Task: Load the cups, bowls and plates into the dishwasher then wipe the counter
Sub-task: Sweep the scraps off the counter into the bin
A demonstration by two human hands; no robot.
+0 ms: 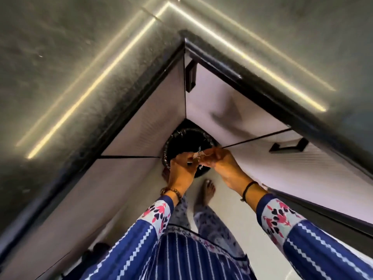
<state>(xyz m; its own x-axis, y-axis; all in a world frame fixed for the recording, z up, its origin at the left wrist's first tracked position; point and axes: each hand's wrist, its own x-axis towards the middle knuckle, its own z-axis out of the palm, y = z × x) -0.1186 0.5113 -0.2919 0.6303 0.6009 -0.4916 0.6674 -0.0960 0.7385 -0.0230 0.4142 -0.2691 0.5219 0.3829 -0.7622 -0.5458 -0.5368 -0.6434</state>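
- Bin (186,141) stands on the floor (232,199) in the cabinet corner (185,106), below the surface (90,77) wrapping 9 to 3 o'clock.
- Foot (207,190) at the bin's 6 o'clock.

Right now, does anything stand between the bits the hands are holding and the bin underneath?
Nothing visible does. The left hand and right hand pinch small pale scraps over the bin, whose black-lined mouth is open, with no lid in view.
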